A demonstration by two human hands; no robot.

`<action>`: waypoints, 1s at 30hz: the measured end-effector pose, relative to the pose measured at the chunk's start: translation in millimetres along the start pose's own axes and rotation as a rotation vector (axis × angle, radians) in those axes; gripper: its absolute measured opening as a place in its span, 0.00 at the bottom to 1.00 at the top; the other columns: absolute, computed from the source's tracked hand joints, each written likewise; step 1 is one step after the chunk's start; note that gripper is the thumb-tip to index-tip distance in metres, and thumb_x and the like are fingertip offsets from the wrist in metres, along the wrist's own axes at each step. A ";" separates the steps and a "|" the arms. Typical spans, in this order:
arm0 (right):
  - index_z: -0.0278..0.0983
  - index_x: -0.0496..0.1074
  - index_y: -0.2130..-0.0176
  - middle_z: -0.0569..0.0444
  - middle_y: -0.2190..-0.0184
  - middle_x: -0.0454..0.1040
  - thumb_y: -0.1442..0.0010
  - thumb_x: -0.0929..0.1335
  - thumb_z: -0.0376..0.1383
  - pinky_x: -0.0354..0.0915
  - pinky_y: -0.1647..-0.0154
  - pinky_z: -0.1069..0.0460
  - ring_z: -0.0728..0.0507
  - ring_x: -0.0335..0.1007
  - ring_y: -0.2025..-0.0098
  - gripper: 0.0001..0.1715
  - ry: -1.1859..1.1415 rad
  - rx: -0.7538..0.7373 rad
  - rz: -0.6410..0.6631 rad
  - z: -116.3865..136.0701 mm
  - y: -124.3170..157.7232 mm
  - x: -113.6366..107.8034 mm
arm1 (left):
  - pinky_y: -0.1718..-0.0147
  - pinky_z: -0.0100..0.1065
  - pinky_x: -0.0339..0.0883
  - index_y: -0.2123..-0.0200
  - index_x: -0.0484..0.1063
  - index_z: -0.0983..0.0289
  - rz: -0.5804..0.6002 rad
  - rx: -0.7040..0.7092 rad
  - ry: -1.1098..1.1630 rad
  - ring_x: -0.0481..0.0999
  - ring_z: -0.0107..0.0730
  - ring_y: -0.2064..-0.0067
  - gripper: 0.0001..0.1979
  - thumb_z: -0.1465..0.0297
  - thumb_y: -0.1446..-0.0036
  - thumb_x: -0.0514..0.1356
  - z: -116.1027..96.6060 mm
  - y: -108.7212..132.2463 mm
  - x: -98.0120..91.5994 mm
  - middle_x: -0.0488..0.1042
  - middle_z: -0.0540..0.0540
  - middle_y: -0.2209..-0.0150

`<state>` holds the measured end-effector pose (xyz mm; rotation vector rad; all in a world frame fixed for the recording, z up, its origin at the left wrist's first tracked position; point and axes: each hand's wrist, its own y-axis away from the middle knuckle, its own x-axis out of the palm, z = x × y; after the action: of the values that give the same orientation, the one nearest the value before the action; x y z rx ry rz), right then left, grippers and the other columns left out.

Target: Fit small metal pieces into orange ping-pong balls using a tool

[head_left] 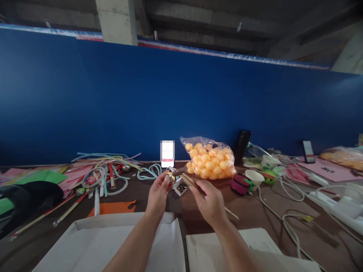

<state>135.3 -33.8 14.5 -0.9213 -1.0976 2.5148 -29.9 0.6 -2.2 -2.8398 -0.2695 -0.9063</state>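
My left hand [157, 194] is closed, its thumb and fingers pinching a small shiny round metal piece [170, 177]. Closed too, my right hand [210, 201] grips a wooden-handled tool [188, 180] whose dark, flat end points left toward the metal piece. Whether the two touch is too small to tell. Between and just beyond my hands sits a small white box [180, 187] with dark metal bits inside. A thin pale stick [231, 214] shows to the right of my right wrist; my hand hides its other end.
Behind my hands stand a lit phone [168, 154] and a clear bag of orange balls [210, 160]. Tangled tubes [104, 175] lie left; a magenta pouch [239, 184], paper cup [254, 177] and white cables [292, 223] lie right. A white tray-like box [119, 241] is nearest me.
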 end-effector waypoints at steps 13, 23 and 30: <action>0.41 0.74 0.56 0.52 0.62 0.77 0.40 0.66 0.35 0.68 0.58 0.52 0.43 0.73 0.60 0.12 0.067 0.018 0.069 -1.6 0.8 1.0 | 0.63 0.31 0.67 0.58 0.75 0.65 -0.010 -0.023 0.041 0.74 0.25 0.69 0.20 0.64 0.56 0.68 0.9 -1.7 -2.0 0.77 0.55 0.63; 0.41 0.73 0.54 0.49 0.58 0.76 0.39 0.65 0.36 0.68 0.52 0.48 0.41 0.73 0.56 0.13 -0.075 0.003 -0.041 4.1 0.3 1.1 | 0.67 0.31 0.71 0.63 0.76 0.66 -0.056 -0.075 0.143 0.76 0.28 0.68 0.13 0.66 0.53 0.67 -4.0 -0.3 0.4 0.77 0.56 0.65; 0.41 0.73 0.55 0.50 0.60 0.76 0.39 0.65 0.36 0.68 0.54 0.49 0.42 0.73 0.58 0.13 0.002 0.012 0.046 3.4 2.2 3.7 | 0.69 0.29 0.71 0.65 0.75 0.68 -0.025 -0.094 0.189 0.76 0.28 0.70 0.09 0.68 0.49 0.65 -4.6 0.3 0.7 0.76 0.55 0.69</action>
<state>130.4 -35.6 13.0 -0.9566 -1.0717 2.5530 -31.8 -0.4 1.8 -2.8133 -0.2452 -1.2132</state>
